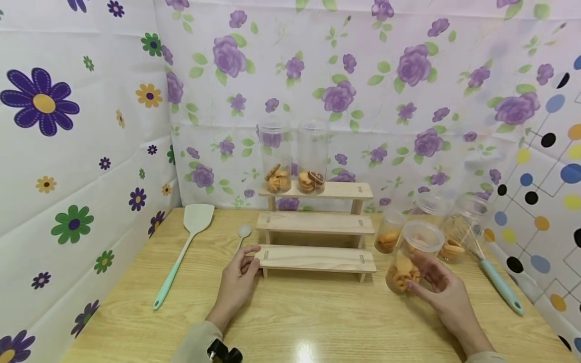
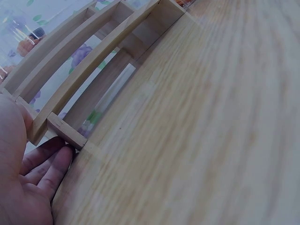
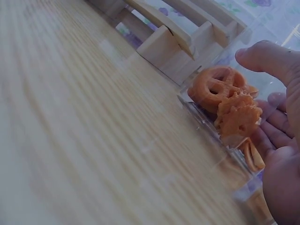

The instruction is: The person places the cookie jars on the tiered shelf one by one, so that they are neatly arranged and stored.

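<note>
A three-step wooden display stand [image 1: 317, 258] stands mid-table. At the left end of its lowest step, my left hand [image 1: 238, 280] holds the edge, with the thumb by the front and the fingers near the leg in the left wrist view. My right hand [image 1: 449, 297] grips a clear lidded jar [image 1: 410, 254] of cookies, right of the stand. The thumb lies on the jar's near side and the fingers pass behind it. Ring-shaped and scalloped cookies [image 3: 225, 101] show through its wall in the right wrist view. Two similar cookie jars [image 1: 276, 156] are side by side on the top step.
Behind the held jar are more clear jars, including a small one [image 1: 389, 232] with cookies. A whisk [image 1: 495, 280] leans at the far right. Left of the stand lie a spatula [image 1: 183, 252] and a small spoon [image 1: 244, 232]. Patterned cloths [image 1: 290, 65] surround the table.
</note>
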The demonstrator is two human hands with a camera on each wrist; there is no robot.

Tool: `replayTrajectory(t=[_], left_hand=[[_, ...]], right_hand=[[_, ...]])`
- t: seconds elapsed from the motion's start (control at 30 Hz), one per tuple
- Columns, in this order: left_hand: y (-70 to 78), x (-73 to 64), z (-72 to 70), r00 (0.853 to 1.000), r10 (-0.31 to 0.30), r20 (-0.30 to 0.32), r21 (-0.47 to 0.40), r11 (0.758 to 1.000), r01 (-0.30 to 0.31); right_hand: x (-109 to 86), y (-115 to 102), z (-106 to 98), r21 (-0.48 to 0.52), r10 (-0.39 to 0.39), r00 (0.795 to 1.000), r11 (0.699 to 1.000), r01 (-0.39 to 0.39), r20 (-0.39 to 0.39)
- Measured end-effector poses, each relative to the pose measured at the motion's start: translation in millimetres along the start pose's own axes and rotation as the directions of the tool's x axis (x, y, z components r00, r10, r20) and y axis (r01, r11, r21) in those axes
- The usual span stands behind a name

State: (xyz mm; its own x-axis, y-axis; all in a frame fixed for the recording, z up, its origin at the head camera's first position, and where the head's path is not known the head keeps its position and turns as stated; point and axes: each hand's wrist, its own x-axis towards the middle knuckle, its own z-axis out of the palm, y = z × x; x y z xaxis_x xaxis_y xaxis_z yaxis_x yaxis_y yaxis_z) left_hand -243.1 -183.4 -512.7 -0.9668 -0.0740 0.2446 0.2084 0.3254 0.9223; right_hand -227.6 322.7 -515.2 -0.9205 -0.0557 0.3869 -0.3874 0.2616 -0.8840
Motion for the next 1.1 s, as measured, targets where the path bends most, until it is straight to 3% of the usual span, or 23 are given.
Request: replayTrajectory(t=[0.27,0.57,0.83,1.1], left_hand=[[1.3,0.3,0.0,1.000,0.001,-0.002,-0.005,1.000,-0.001],[2.1,-0.1,1.9,1.000,-0.007,-0.012,0.013,1.000,0.007],[1.9,0.0,1.8,1.000,-0.005,-0.012,0.020,1.000,0.005],[0.4,0.7,1.1,1.000,-0.005,-0.019,0.024,1.000,0.006]], right_hand=[[1.2,-3,0,0.016,-0.019,1.000,1.000,0.020,-0.020],[2.8,-30,-3,0.080,-0.008,0.998,0.997,0.014,-0.066],[21.6,-52,-6,0.100,-0.100,0.994,0.989,0.105,-0.053],[46.6,-73,-5,0.047,-0.151,0.988,0.987,0.152,-0.035]])
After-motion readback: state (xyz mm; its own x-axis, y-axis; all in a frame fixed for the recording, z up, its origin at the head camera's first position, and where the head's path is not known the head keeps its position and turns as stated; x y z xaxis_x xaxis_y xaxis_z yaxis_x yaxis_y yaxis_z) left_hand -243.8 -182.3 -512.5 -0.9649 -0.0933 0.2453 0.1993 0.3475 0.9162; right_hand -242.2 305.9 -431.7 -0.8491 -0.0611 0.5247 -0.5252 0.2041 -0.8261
